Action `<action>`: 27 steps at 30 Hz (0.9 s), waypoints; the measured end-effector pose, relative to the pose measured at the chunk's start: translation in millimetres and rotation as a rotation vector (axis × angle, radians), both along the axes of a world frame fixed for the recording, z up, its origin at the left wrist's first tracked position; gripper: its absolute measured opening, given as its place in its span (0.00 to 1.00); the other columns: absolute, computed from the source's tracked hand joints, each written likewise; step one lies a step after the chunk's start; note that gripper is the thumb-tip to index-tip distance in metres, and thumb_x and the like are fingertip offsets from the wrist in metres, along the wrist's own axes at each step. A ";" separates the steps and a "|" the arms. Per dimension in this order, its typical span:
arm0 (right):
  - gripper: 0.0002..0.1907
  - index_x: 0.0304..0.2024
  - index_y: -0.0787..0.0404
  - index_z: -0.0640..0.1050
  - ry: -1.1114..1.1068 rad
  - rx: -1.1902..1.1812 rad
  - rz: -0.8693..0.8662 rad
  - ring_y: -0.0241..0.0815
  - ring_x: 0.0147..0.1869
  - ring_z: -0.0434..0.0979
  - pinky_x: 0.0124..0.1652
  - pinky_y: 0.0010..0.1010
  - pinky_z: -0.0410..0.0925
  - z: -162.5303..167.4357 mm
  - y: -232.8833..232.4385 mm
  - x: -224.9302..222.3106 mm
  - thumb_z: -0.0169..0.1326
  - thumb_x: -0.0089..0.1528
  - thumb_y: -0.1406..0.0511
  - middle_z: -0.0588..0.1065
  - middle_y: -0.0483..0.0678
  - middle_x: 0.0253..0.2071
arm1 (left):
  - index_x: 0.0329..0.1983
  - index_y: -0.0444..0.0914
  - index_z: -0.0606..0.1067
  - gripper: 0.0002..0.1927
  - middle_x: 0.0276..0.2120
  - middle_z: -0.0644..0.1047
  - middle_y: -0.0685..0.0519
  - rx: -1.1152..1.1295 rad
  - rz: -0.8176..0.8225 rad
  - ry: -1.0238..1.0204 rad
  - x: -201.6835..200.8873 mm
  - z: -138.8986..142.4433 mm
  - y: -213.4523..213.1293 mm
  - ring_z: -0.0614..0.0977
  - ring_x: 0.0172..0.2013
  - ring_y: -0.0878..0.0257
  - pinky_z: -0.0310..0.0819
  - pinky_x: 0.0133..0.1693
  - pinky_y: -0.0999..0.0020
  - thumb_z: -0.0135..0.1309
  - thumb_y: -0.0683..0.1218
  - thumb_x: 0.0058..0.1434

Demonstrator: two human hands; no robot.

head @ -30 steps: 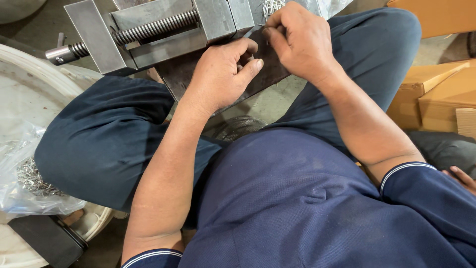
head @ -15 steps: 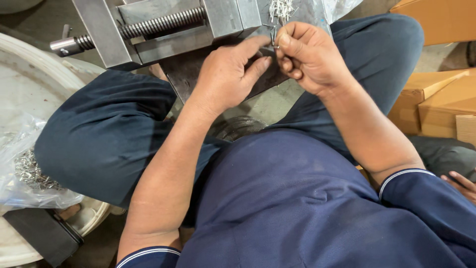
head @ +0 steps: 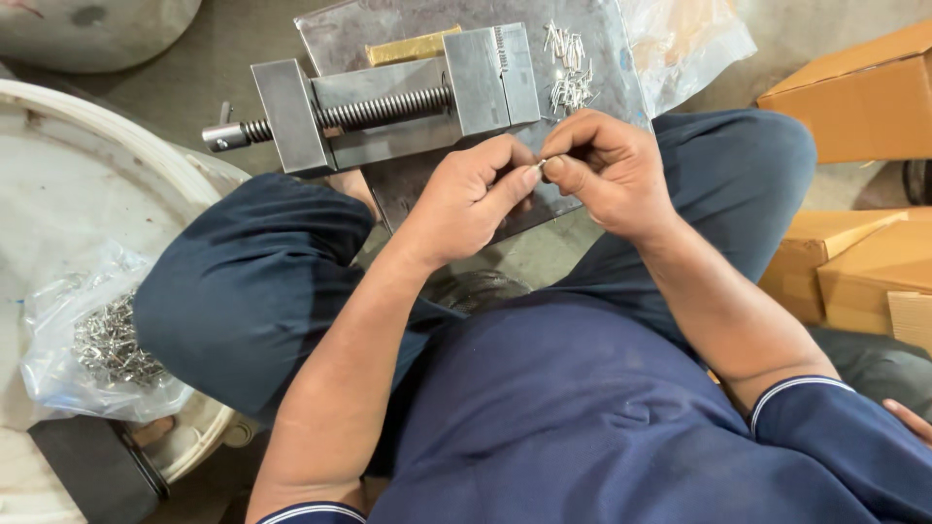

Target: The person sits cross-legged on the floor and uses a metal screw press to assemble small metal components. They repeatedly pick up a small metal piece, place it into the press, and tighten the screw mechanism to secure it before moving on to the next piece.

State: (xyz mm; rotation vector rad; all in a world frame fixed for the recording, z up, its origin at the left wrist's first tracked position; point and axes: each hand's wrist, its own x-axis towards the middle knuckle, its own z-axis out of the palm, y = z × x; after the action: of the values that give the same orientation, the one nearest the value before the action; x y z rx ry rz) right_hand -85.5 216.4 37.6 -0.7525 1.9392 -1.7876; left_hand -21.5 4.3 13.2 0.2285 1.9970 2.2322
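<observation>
Down on the floor, between the seated person's knees, the two hands meet over the near edge of a grey metal plate (head: 602,58). The left hand (head: 466,199) and the right hand (head: 607,175) are both pinched shut on one small metal pin (head: 540,165), thumb and forefinger of each closed on it from either side, so that only a glint of it shows in the gap between the fingertips. Its long axis seems to run roughly left to right, from one hand to the other, though it is too small to be sure. Neither hand is nearer than the other; they share it, knuckles almost touching. Just beyond the hands, further from the person's body, stands a steel vise (head: 388,97) on the plate, its threaded screw (head: 383,112) lying crosswise and its handle end pointing to the person's left; a brass-coloured bar (head: 413,46) lies behind it. Up and slightly to the right of the hands, a loose scatter of pins (head: 568,68) of the same kind rests on the plate, close to the right hand's side. Well off to the left, a clear plastic bag of pins (head: 107,340) sits in a white tub (head: 116,155). Cardboard boxes (head: 854,262) are stacked to the right, well apart from the work.
</observation>
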 end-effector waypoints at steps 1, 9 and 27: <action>0.04 0.45 0.66 0.76 0.048 0.015 0.009 0.29 0.36 0.70 0.36 0.19 0.65 4.1 -3.0 -0.4 0.58 0.70 0.71 0.74 0.43 0.41 | 0.43 0.35 0.75 0.08 0.26 0.77 0.59 0.031 -0.004 -0.064 1.3 1.4 -1.3 0.75 0.27 0.72 0.71 0.31 0.71 0.52 0.46 0.71; 0.04 0.45 0.67 0.77 0.582 0.234 -0.146 0.32 0.39 0.74 0.40 0.23 0.69 22.3 -33.8 -42.5 0.61 0.73 0.73 0.75 0.47 0.39 | 0.43 0.35 0.80 0.15 0.30 0.82 0.51 -0.248 0.118 -0.096 0.9 12.6 -2.1 0.81 0.30 0.64 0.75 0.35 0.68 0.58 0.52 0.66; 0.04 0.45 0.67 0.77 0.658 0.238 -0.110 0.35 0.40 0.77 0.41 0.24 0.71 16.9 -45.3 -53.2 0.60 0.74 0.73 0.75 0.47 0.40 | 0.48 0.36 0.79 0.24 0.33 0.84 0.47 -0.453 0.052 -0.186 -3.5 22.0 -1.1 0.86 0.32 0.56 0.78 0.37 0.62 0.59 0.58 0.58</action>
State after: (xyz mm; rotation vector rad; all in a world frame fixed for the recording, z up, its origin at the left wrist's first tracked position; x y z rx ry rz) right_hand -138.7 171.0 54.6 -1.2828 2.5884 -1.4276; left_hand -25.0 3.1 35.2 -0.0794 2.3446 1.6867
